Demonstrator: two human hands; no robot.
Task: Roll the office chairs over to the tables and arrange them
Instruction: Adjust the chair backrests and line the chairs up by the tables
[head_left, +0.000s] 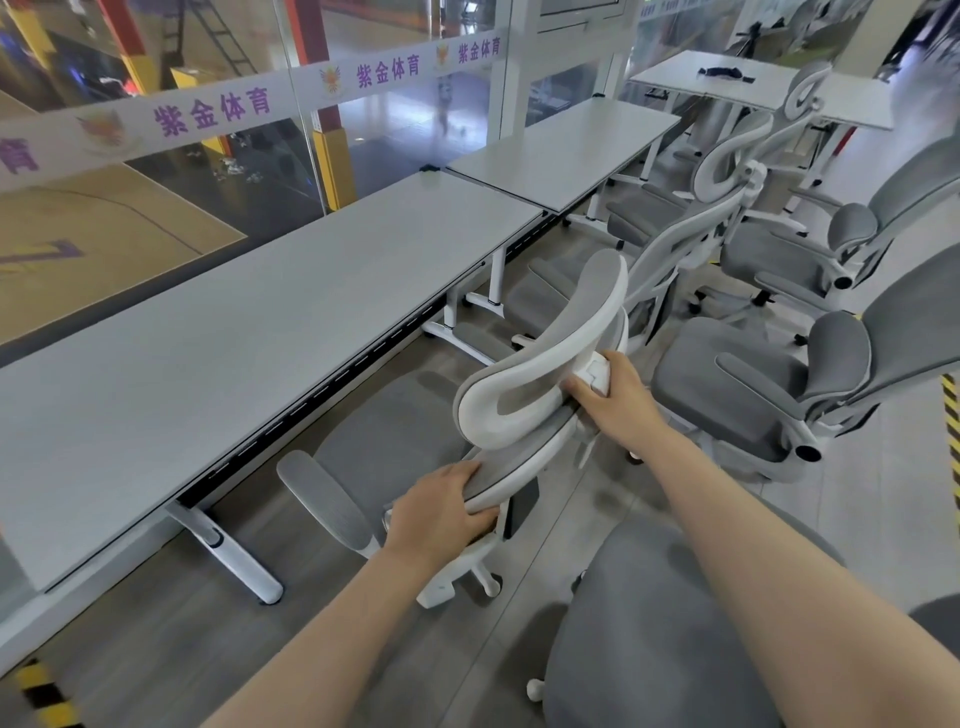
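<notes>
You are gripping the chair (395, 447) by its backrest top, left hand (441, 512) and right hand (615, 395) spread apart for steering, its seat facing the table (249, 332) edge.

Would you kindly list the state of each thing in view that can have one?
Left hand: grips the held chair's backrest edge.
Right hand: grips the bracket behind the headrest.
Held chair: upright, facing the long table, seat not tucked under.
Chair on the right: upright, away from the tables.
</notes>
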